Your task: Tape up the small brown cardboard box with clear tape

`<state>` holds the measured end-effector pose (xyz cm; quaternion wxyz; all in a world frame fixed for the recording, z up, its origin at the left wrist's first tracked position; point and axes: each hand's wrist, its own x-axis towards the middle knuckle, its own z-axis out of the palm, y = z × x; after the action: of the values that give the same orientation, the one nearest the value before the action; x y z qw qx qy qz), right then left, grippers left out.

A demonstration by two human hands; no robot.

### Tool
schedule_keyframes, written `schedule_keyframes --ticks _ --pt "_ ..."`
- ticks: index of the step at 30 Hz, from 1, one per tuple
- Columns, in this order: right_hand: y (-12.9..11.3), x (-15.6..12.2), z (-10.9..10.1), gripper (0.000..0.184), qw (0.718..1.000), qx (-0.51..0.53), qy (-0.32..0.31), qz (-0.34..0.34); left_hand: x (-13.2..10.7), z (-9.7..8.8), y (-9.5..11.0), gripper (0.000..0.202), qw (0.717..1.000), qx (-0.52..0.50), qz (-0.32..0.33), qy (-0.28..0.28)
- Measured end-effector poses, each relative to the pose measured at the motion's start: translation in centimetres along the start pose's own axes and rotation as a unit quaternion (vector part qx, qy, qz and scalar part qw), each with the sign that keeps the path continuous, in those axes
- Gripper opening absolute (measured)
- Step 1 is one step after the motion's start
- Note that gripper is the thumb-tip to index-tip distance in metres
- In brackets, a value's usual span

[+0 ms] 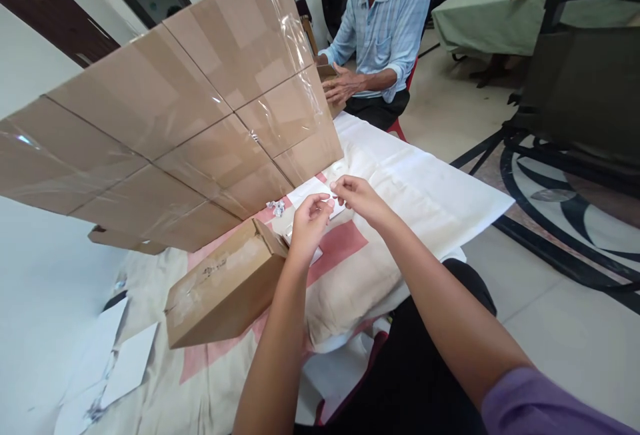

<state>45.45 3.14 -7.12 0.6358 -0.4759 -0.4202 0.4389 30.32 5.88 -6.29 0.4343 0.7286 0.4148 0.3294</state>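
My left hand [311,220] and my right hand [359,196] are close together over the table, fingertips almost meeting. Both are closed in a pinch. Whatever lies between the fingers is too small to make out. Beneath them is a white sheet [306,191], partly covered by my hands. Just left of my left hand sits a small crumpled, shiny clump [276,208]. A closed cardboard box [225,288] stands beside my left forearm, with clear tape and dark marks on its top.
A tall partition of taped cardboard boxes [200,108] rises across the table. Beyond it, a person in a blue shirt [387,28] handles another cardboard box [336,103]. White sheets [131,362] lie at the left on the cloth. A dark chair [590,88] stands at the right.
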Motion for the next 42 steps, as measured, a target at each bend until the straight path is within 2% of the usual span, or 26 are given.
schedule_keyframes --ticks 4,9,15,21,24,26,30,32,34,37,42 --pt "0.5 -0.4 1.1 0.046 0.997 0.002 -0.077 -0.001 -0.5 -0.1 -0.8 0.042 0.993 -0.111 0.03 0.006" --pt "0.6 -1.1 1.5 0.047 0.992 0.025 -0.118 0.022 -1.3 -0.1 -1.4 0.044 0.983 -0.175 0.048 0.028" --pt "0.0 -1.7 1.7 0.047 0.991 0.041 -0.128 0.001 -3.0 -0.3 -0.8 0.042 0.977 -0.197 0.068 0.036" --pt "-0.3 -2.2 1.6 0.047 0.974 0.057 -0.218 0.029 -3.3 -0.2 -0.1 0.032 0.978 -0.179 0.1 0.042" --pt "-0.5 -2.4 1.3 0.044 0.971 0.082 -0.221 0.031 -3.4 0.0 0.6 0.026 0.979 -0.165 0.106 0.056" --pt "-0.7 -2.5 1.1 0.044 0.968 0.101 -0.228 0.034 -3.8 0.0 1.3 0.022 0.981 -0.144 0.107 0.077" --pt "-1.4 -2.9 0.7 0.055 0.941 0.162 -0.297 0.016 -5.1 -1.0 3.1 0.019 0.987 -0.038 0.102 0.119" --pt "-1.6 -3.0 0.7 0.052 0.945 0.148 -0.292 -0.01 -5.8 -1.9 3.9 0.018 0.988 0.049 0.108 0.094" --pt "-1.6 -3.0 1.0 0.04 0.957 0.113 -0.266 -0.032 -6.5 -3.1 4.6 0.016 0.982 0.138 0.117 0.062" --pt "-1.5 -2.9 1.5 0.028 0.963 0.08 -0.255 -0.042 -7.3 -4.6 5.0 0.013 0.963 0.236 0.118 0.052" --pt "-1.2 -3.0 2.1 0.026 0.963 0.068 -0.258 -0.048 -7.9 -6.6 4.8 0.014 0.952 0.284 0.102 0.055"
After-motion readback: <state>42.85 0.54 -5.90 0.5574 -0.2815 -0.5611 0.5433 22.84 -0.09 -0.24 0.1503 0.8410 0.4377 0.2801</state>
